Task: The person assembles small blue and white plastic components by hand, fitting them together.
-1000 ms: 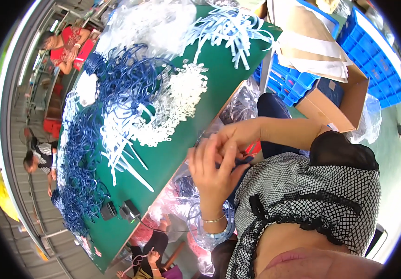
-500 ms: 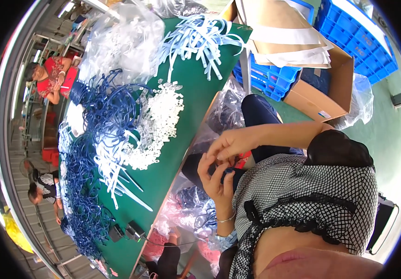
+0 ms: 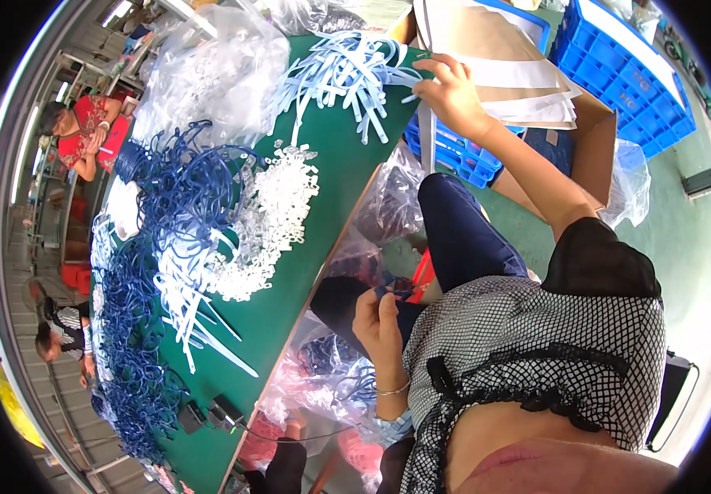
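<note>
My left hand [image 3: 378, 325], a bracelet at its wrist, is held over my lap. Its thumb and fingers close on a small dark blue piece [image 3: 383, 291]; most of it is hidden. Out at the far edge of the green table [image 3: 298, 247], my right hand [image 3: 451, 92] has its fingers apart, right at the ends of a heap of light blue strips [image 3: 347, 74]. Whether it touches a strip is hard to tell. Small clear-white plastic pieces [image 3: 277, 206] lie in a heap on the table, beside tangled dark blue cords [image 3: 178, 181] and more pale strips [image 3: 182, 288].
A large clear plastic bag [image 3: 211, 74] stands at the back left. Beyond my right arm are an open cardboard box [image 3: 594, 165], brown paper sheets [image 3: 495, 49] and blue crates [image 3: 627, 74]. Black adapters [image 3: 224, 412] sit near the table edge. Two people work at the left.
My right hand has left my left hand and reached up and away to the light blue strips. My left hand stays over my lap, its fingers now closed together.
</note>
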Motion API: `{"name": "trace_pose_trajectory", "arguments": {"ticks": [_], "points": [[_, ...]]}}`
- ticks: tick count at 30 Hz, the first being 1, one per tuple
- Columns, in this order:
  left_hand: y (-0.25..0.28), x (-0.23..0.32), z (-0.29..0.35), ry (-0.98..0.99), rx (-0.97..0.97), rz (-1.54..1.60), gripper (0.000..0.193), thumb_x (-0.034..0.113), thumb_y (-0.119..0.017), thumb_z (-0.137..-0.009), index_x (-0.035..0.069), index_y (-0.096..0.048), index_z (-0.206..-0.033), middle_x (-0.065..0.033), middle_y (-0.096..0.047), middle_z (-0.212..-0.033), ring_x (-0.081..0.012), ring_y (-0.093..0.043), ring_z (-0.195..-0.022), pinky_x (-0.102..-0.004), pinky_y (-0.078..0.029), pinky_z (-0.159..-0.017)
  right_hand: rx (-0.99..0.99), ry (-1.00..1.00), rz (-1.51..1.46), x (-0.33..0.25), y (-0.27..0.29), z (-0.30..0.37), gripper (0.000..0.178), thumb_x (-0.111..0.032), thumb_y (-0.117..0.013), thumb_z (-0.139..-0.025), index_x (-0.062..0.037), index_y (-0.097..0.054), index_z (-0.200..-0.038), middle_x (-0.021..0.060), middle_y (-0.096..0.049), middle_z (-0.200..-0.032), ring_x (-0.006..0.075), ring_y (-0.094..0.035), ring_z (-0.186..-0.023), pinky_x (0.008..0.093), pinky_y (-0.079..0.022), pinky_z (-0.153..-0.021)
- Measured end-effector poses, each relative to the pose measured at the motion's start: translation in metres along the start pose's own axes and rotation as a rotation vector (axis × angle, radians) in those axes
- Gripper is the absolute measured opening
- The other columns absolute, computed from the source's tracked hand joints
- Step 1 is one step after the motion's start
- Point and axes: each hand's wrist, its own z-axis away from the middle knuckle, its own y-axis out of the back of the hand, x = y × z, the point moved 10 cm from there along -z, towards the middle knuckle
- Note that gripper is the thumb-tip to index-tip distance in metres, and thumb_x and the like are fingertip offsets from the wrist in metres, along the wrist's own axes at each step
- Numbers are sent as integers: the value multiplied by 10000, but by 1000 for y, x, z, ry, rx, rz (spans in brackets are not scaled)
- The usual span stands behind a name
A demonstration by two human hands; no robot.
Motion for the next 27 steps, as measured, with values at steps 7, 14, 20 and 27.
{"name": "trace_pose_trajectory", "arguments": {"ticks": [7,14,20,27], "points": [[7,-19,-3,194,24,347,160,104,-452,-915,-13,-519,-1002,20,-414,-666,-37,-349,-553,-159,-253,-484,287,-159,-1341,-19,51,-26,146,-102,-492,-911,-35,-527,-1036,34,-587,-910,107,-548,-835,233,-443,-747],[33,-21,-7,114,119,547,211,85,-449,-914,-24,-513,-1082,0,-474,-756,-48,-402,-648,-163,-330,-560,-733,-293,-1828,-181,46,33,171,-55,-566,-852,-24,-544,-1019,37,-588,-858,47,-540,-742,178,-441,-615],[63,-14,5,62,317,523,236,83,-456,-913,-31,-512,-1113,8,-500,-800,-40,-448,-693,-165,-379,-602,-1109,-326,-1730,-264,28,98,158,-44,-561,-835,-1,-565,-988,48,-600,-813,75,-560,-676,222,-454,-586],[78,-10,16,-16,375,268,244,88,-460,-915,-17,-518,-1128,20,-507,-747,-25,-404,-613,-154,-331,-543,-1002,-262,-1596,-281,23,98,142,-87,-473,-879,7,-555,-949,63,-610,-682,120,-598,-551,238,-464,-502]]}}
